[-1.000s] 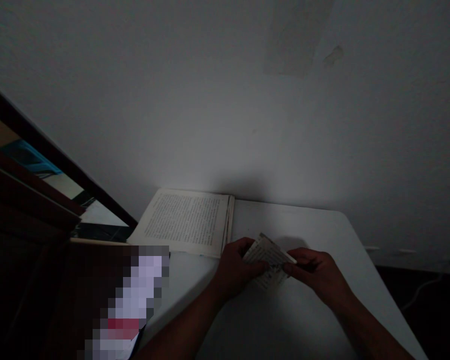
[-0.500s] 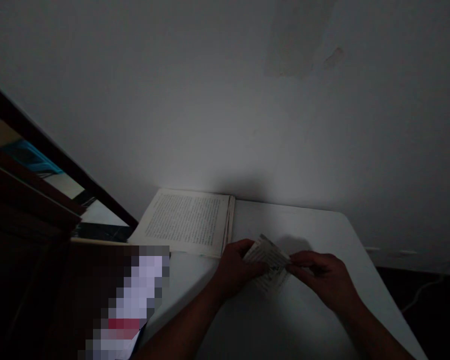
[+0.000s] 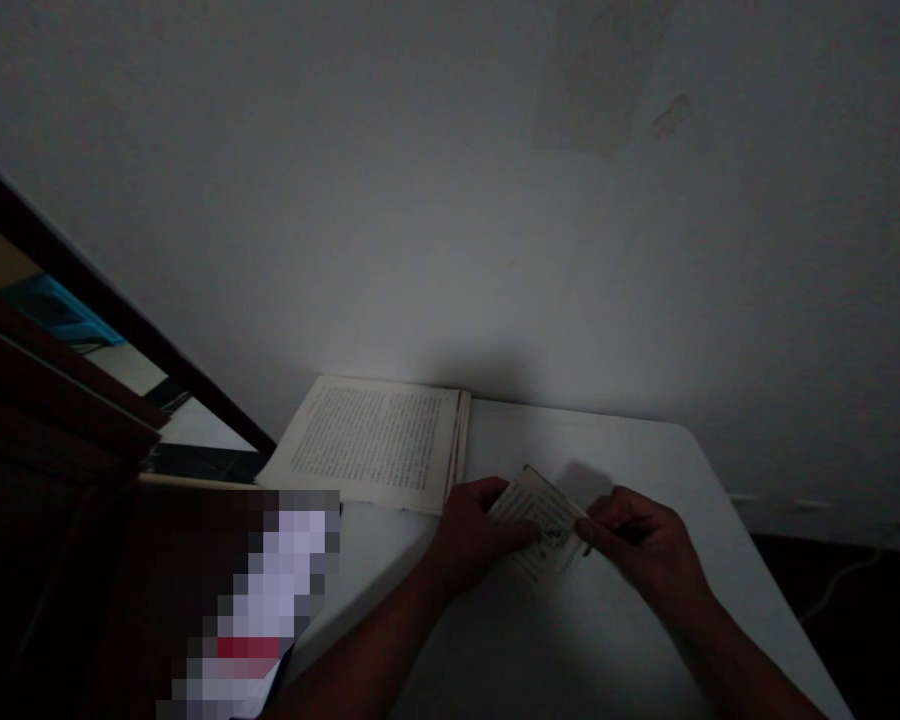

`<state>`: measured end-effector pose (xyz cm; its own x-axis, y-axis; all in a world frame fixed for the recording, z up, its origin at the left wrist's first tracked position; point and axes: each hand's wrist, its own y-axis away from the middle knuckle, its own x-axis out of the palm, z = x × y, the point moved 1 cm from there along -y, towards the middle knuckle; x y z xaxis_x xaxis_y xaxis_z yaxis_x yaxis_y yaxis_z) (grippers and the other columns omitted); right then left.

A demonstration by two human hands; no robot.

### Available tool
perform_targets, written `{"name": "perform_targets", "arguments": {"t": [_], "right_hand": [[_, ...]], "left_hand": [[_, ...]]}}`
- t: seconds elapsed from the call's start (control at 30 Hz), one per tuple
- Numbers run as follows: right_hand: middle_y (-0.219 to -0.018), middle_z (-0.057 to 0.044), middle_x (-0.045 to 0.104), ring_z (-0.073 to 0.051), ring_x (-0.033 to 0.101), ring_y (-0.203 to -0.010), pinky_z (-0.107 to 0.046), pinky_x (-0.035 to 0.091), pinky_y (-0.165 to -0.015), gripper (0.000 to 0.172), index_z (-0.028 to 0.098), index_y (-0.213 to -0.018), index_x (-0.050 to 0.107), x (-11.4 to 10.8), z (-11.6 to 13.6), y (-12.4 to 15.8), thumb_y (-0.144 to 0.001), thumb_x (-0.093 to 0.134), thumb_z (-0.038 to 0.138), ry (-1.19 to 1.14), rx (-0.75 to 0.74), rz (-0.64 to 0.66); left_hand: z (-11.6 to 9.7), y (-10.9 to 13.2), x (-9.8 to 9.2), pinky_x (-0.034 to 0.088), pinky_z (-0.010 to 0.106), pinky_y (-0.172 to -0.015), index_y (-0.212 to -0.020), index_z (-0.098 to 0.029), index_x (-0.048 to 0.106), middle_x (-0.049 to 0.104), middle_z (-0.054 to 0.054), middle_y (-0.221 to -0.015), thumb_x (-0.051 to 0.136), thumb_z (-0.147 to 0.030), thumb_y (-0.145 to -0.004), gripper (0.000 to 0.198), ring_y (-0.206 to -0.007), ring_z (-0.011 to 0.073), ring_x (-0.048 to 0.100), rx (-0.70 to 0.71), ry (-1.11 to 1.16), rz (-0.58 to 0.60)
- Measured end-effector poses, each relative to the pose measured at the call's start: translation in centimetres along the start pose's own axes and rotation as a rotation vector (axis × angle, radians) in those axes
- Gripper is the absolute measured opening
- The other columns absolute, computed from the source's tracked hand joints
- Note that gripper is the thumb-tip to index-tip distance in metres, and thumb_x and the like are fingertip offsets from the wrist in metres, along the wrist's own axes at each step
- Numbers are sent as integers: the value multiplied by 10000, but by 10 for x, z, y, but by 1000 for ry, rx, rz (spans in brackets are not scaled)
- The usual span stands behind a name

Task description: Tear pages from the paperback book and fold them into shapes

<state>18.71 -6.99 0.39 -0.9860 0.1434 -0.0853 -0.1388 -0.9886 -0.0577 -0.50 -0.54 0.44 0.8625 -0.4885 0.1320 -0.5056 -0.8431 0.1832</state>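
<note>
A small folded piece of printed paper (image 3: 544, 510) is held tilted above the white table (image 3: 592, 430). My left hand (image 3: 476, 535) is closed on its left side, thumb lying across the printed face. At the right corner, my right hand (image 3: 641, 540) pinches the paper between thumb and bent fingers. Lines of dark print run along the folded faces, which meet at angles. Behind my left hand lies a book or stack of printed pages (image 3: 371, 435), its top page full of text. The fingers under the paper are hidden.
A pale wall (image 3: 450, 220) rises directly behind the table. At the left are dark wooden furniture (image 3: 52, 420) and a blurred-out object (image 3: 270, 600) by the table's edge. A pale cable (image 3: 844, 580) hangs beyond the right edge.
My right hand's fingers have curled in more and its thumb has shifted onto the paper's right corner. The paper has turned slightly, showing more of its printed face. My left hand stays nearly still.
</note>
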Motion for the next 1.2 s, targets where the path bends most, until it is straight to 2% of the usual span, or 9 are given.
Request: {"name": "perform_targets", "arguments": {"t": [0.2, 0.27, 0.33, 0.4, 0.5, 0.6, 0.73, 0.93, 1.2], "right_hand": [[-533, 67, 498, -99, 534, -486, -234, 467, -507, 297, 200, -616, 447, 0, 3, -2, -695, 731, 226, -104, 35, -21], [-575, 47, 572, -121, 570, -518, -251, 484, -531, 237, 202, -757, 522, -1, 4, -3, -678, 743, 233, -84, 79, 1], [-701, -1, 659, -158, 616, -613, -283, 503, -591, 398, 203, -974, 552, -2, 3, -3, -640, 767, 233, -58, 125, 43], [-823, -41, 685, -189, 633, -710, -307, 506, -650, 505, 198, -1065, 564, -2, 2, -2, -611, 781, 241, -37, 153, 84], [-825, -42, 683, -199, 628, -751, -299, 494, -678, 346, 183, -968, 651, 3, -2, -2, -651, 747, 284, -11, 172, 150], [-675, -8, 655, -158, 586, -629, -249, 456, -586, 185, 166, -777, 702, 8, -5, -3, -672, 727, 316, 6, 191, 155], [-517, 16, 582, -122, 506, -503, -229, 388, -494, 247, 143, -585, 685, 10, -7, -3, -664, 722, 374, -28, 265, 105], [-546, -4, 626, -166, 557, -555, -266, 423, -555, 267, 151, -594, 722, 9, -3, -2, -625, 737, 416, -61, 288, 140], [-532, 4, 581, -140, 487, -513, -251, 375, -502, 259, 146, -578, 689, 3, -7, -1, -653, 723, 392, 32, 218, 54]], "left_hand": [[-2, 0, 1, 493, 265, -605, -818, -102, 654, 684, 46, -772, 777, -215, -572, 298, -663, 174, 631, -23, 41, 6], [-2, 0, 0, 490, 263, -597, -817, -99, 655, 683, 47, -759, 770, -212, -578, 288, -651, 172, 628, -22, 41, 3], [-1, 0, -1, 489, 264, -597, -823, -97, 656, 680, 49, -751, 769, -211, -577, 294, -649, 174, 627, -21, 38, -11], [0, -1, -1, 492, 271, -607, -839, -100, 656, 680, 50, -764, 773, -216, -570, 315, -660, 178, 628, -22, 41, -26], [1, -1, 1, 488, 268, -603, -841, -105, 656, 677, 46, -762, 773, -228, -575, 316, -663, 178, 624, -6, 24, -34], [2, 0, 4, 474, 252, -593, -841, -110, 664, 675, 38, -760, 769, -220, -584, 298, -670, 175, 620, 10, -16, -16], [5, 1, 6, 475, 253, -603, -834, -113, 664, 680, 37, -767, 774, -219, -584, 293, -670, 171, 623, -11, 8, 16], [5, 0, 5, 484, 271, -629, -824, -111, 668, 687, 50, -779, 792, -239, -570, 310, -680, 177, 629, -23, 57, 67], [3, 0, 5, 475, 270, -636, -812, -120, 687, 693, 48, -784, 780, -284, -594, 288, -696, 182, 633, -36, 26, 60]]}}
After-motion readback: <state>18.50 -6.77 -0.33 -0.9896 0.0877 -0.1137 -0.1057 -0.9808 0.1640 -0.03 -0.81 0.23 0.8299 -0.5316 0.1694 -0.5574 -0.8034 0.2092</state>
